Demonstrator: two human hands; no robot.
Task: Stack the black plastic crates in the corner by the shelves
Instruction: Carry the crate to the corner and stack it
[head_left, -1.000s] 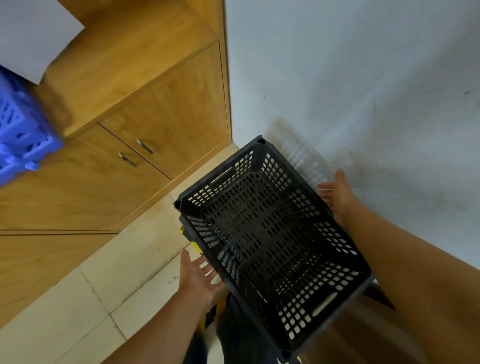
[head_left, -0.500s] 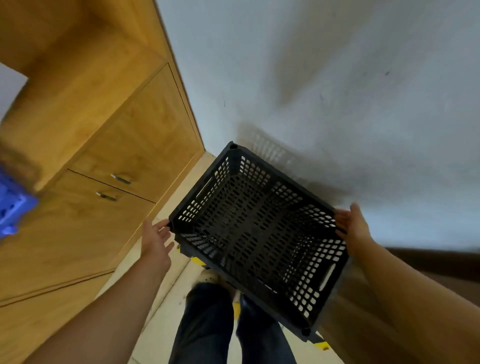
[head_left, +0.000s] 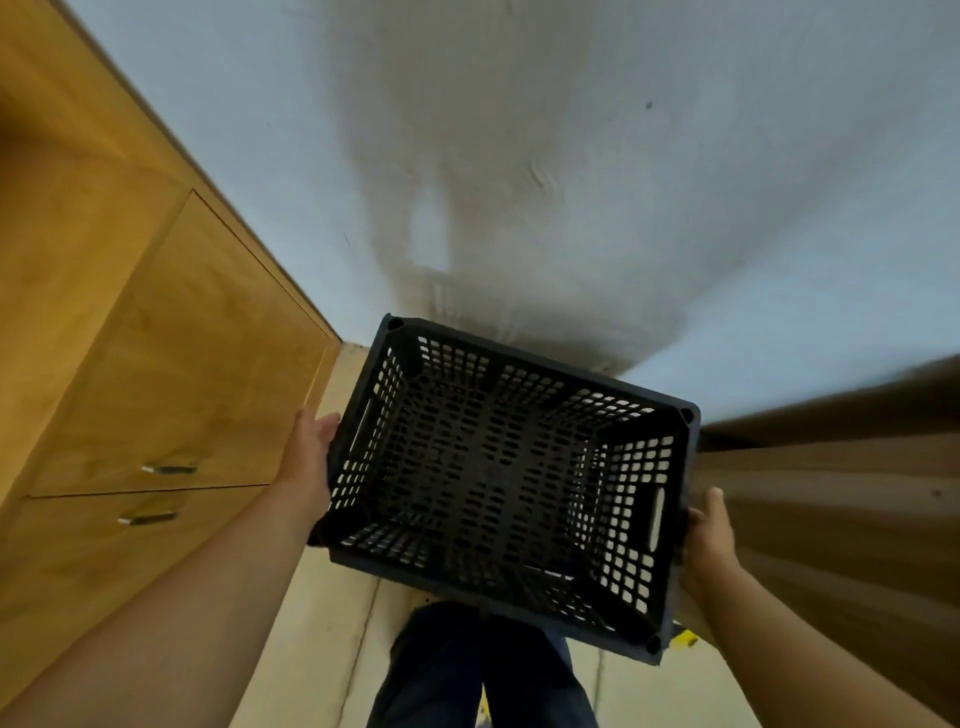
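right hand (head_left: 707, 540) fingers: behind crate (head_left: 498, 478) | brown surface (head_left: 841, 467): blurred

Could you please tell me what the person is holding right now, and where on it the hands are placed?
The black crate, gripped at its two short ends: left hand, right hand.

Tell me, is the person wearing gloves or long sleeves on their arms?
No. The left hand and right hand are bare, with no gloves, rings or watch showing. Both forearms are uncovered, with no sleeves in view. Lower down, dark blue trousers show.
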